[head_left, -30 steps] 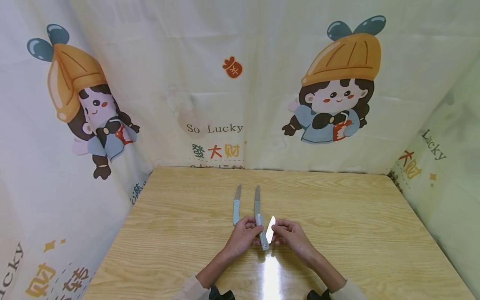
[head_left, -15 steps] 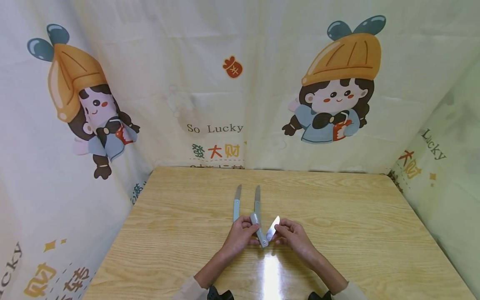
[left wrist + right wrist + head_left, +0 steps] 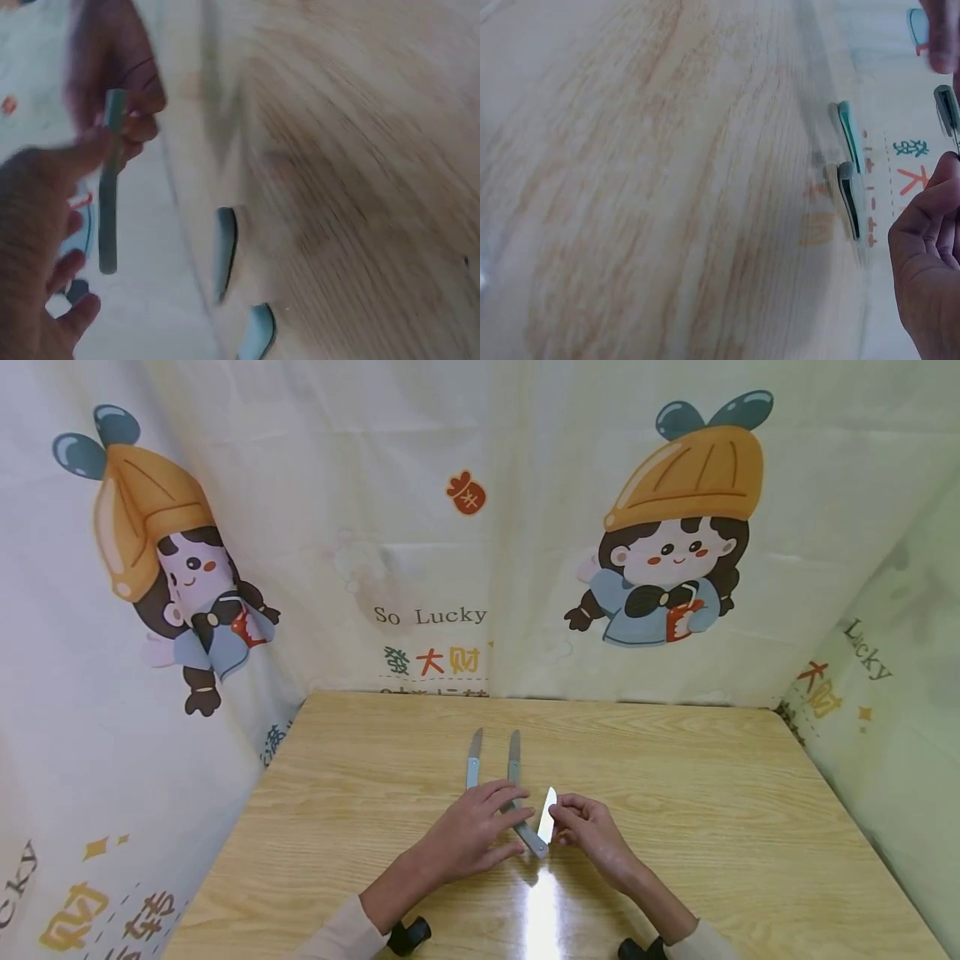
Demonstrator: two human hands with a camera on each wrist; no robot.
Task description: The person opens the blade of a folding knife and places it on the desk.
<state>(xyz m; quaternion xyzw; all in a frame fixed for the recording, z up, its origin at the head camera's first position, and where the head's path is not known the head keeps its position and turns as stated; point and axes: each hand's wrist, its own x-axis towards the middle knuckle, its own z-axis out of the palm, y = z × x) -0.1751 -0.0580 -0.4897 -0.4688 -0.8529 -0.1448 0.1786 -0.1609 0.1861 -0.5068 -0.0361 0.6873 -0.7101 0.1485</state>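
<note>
A folding knife with a grey-blue handle (image 3: 529, 837) and a shiny blade (image 3: 548, 806) stands half folded in a V over the wooden table (image 3: 675, 777). My right hand (image 3: 564, 819) pinches the blade near its tip. Fingers straight, my left hand (image 3: 504, 815) lies across the handle's upper part. In the left wrist view the handle (image 3: 109, 210) runs upright between my thumb and the right hand's fingers (image 3: 139, 112). In the right wrist view only the handle's end (image 3: 946, 109) shows above my curled fingers (image 3: 930, 247).
Two more knives of the same kind lie open side by side just beyond my hands, one left (image 3: 473, 761), one right (image 3: 514, 755), blades pointing away. A printed cartoon cloth (image 3: 420, 527) walls the table at the back and both sides.
My left hand has let go of its curled grip on the handle and now lies with straight fingers over it. The blade stands closer to the handle than half a second ago.
</note>
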